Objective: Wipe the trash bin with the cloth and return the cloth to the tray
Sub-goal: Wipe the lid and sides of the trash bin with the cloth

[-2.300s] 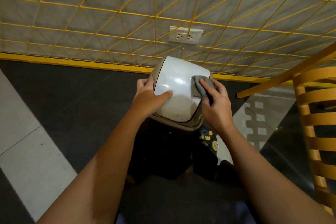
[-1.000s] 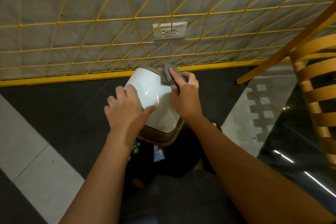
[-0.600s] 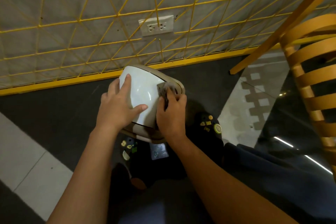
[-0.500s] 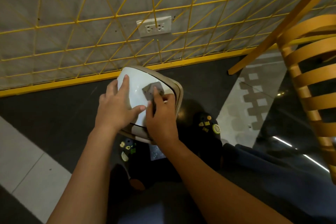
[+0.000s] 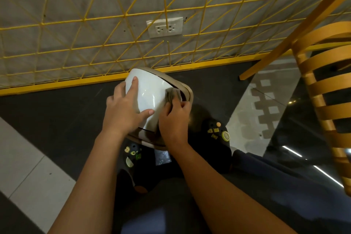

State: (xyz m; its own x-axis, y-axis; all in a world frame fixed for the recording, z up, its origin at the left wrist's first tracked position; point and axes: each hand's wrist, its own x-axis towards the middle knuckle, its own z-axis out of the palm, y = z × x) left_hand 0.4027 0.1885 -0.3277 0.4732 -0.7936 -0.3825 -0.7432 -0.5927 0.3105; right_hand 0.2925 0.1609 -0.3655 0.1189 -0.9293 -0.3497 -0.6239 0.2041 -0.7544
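At this moment the step in hand was wiping; the return of the cloth was not yet begun. The trash bin (image 5: pixel 150 93) stood on the dark floor directly in front of me, and every place below is given from it. My left hand (image 5: pixel 123 112) lay flat on the left side of the bin's white domed lid, fingers straight and spread, thumb pressed across the near face, bracing the lid and gripping nothing. My right hand (image 5: pixel 173 121) was at the right side of the bin, fingers curled and pinching the grey cloth (image 5: pixel 173 96), which was pressed against the lid's right edge where white plastic met the beige rim. I judged the lid's right flank to be under treatment, with the bin's lower body hidden beneath the lid and my hands. The next move called for steady downward pressure from the left hand while the right drew the cloth along the rim. The tray was not in view. Beyond the bin, a wall socket (image 5: pixel 164 27) sat behind a yellow wire grid (image 5: pixel 121 19); no marking on it was legible. Near of the bin, a dark shoe (image 5: pixel 216 135) carried small yellow-green charms, with no readable lettering.
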